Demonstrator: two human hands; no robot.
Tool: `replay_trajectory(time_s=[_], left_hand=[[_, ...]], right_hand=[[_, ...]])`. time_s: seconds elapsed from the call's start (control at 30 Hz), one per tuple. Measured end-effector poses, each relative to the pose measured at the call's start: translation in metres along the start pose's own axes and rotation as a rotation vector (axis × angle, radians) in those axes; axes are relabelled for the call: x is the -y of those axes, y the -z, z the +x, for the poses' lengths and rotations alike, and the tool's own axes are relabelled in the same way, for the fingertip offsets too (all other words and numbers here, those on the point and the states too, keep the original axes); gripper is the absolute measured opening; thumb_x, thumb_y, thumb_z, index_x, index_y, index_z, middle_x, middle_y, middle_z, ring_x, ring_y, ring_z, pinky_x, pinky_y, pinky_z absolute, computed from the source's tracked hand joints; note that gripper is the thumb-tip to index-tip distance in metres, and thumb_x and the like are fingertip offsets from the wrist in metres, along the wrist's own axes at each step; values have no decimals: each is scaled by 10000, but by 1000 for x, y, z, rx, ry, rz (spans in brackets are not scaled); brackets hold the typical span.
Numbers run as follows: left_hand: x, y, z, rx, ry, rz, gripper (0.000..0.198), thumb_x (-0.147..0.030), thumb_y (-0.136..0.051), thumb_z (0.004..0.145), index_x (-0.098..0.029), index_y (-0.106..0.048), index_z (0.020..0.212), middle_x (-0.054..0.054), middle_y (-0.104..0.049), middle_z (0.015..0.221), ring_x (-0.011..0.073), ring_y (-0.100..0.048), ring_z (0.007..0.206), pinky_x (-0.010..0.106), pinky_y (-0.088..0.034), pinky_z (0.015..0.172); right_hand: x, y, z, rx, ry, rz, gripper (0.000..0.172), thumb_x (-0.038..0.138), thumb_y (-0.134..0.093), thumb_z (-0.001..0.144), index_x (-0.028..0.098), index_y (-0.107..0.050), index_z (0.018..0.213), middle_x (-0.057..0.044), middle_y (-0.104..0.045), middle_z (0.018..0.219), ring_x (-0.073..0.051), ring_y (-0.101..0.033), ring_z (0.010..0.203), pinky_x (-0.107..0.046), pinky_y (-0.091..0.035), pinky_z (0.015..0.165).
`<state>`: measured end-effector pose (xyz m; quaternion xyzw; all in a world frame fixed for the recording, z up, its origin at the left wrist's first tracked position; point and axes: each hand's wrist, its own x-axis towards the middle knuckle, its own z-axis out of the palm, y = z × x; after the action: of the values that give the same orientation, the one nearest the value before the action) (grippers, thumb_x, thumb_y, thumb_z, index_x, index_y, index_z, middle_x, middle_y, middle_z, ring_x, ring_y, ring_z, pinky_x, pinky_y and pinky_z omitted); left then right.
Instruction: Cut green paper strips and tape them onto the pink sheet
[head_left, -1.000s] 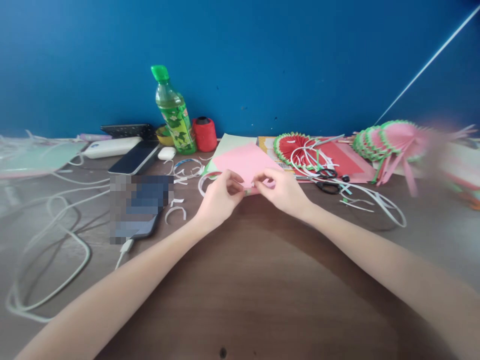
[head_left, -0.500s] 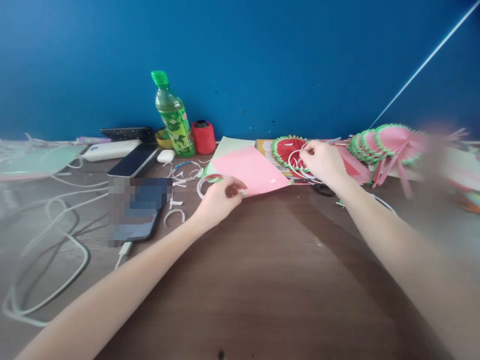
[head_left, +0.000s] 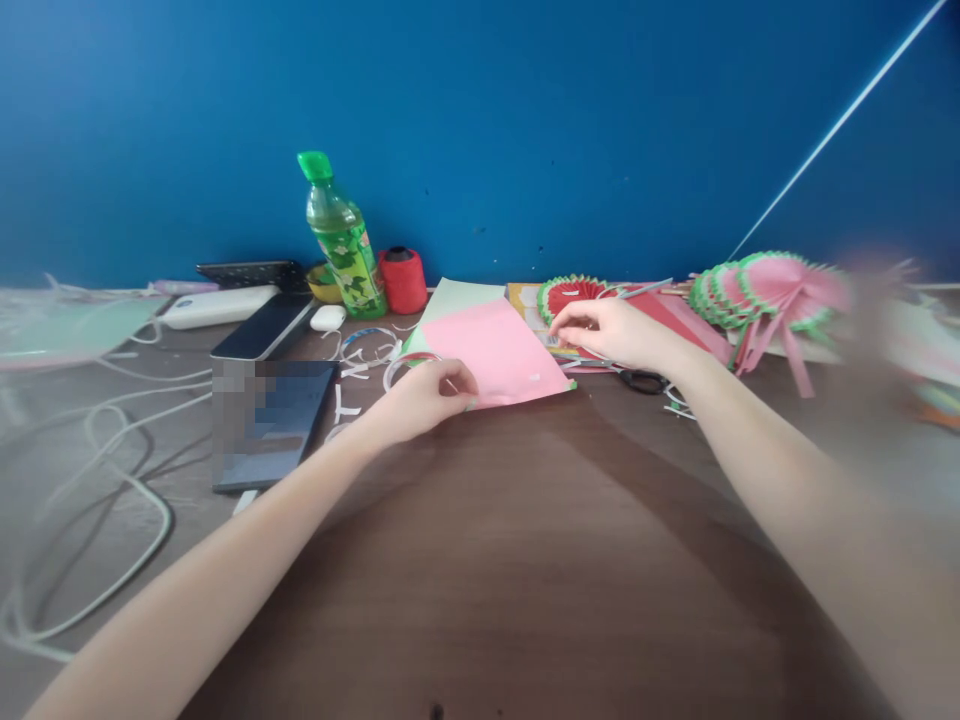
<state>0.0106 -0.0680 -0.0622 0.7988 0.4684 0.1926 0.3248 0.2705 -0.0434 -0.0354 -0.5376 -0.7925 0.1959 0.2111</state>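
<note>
A sheet of pink paper lies over a pale green sheet near the wall. My left hand is closed, its thumb and fingers pinching the pink paper at its near left corner. Partly hidden behind that hand is a white ring like a roll of tape. My right hand is right of the paper, fingers loosely bent and apart, with nothing visible in them. Beneath it lie a red sheet and scissors with black handles. A pleated red and green paper fan is just behind.
A green drink bottle and a red thread spool stand by the blue wall. Phones, white cables and paper scraps lie at left. Pink and green folded paper decorations are at right.
My right hand has moved left and slightly down, letting go of the looped white strip. My left hand still pinches the pink paper, which has shifted slightly left and nearer.
</note>
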Motion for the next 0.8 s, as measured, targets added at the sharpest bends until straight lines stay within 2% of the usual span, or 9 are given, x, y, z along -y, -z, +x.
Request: replay_trajectory(time_s=[0.1,0.3,0.37,0.43,0.5,0.6,0.67,0.8], left_hand=[[-2,10,-1,78,6,52,149,-296,-541,670,-181,-573,758,-5,-603,720,141,-561,669,236,-402,587],[-1,24,0,261,72,157,171,-267,-517,633,-190,-608,756,-4,-621,725,155,-568,678,241,-398,591],[-2,28,0,250,36,184,198,-254,-491,642,-195,-622,779,2,-636,805,163,-576,747,246,-407,652],[-4,32,0,184,10,195,223,-252,-454,669,-206,-620,810,-3,-638,852,165,-574,790,250,-405,696],[-4,35,0,115,34,224,230,-271,-425,701,-217,-602,837,-8,-635,861,167,-570,793,255,-399,689],[1,39,-1,73,90,344,211,-325,-414,730,-210,-564,823,10,-621,855,178,-558,757,262,-378,631],[6,40,-3,74,115,432,194,-352,-448,714,-195,-529,794,30,-606,818,181,-547,708,266,-361,598],[14,40,-4,162,129,553,170,-335,-545,636,-193,-495,714,31,-581,729,178,-522,624,265,-322,542]], right_hand=[[5,-1,-1,219,-16,90,169,257,-480,758,182,-606,843,-27,-674,754,-160,-616,730,-268,-437,673],[4,-4,-2,354,-45,150,181,326,-519,747,159,-589,764,-43,-647,718,-157,-602,678,-273,-444,627],[5,-7,-2,446,-22,171,179,312,-537,733,157,-604,795,-46,-655,753,-157,-602,693,-270,-445,628],[7,-10,-2,527,-6,180,183,288,-542,728,160,-618,833,-44,-661,779,-154,-603,708,-263,-446,628],[8,-12,-2,580,-6,187,186,260,-530,731,160,-623,858,-46,-664,795,-149,-604,713,-253,-448,620],[10,-13,-3,607,-16,191,186,237,-513,734,147,-624,853,-57,-665,799,-149,-605,711,-255,-458,620],[11,-13,-4,605,-19,184,179,243,-514,734,138,-623,831,-62,-663,787,-154,-607,708,-264,-464,625],[13,-13,-5,597,-20,170,162,258,-519,743,138,-614,796,-60,-657,754,-153,-608,703,-264,-470,632]])
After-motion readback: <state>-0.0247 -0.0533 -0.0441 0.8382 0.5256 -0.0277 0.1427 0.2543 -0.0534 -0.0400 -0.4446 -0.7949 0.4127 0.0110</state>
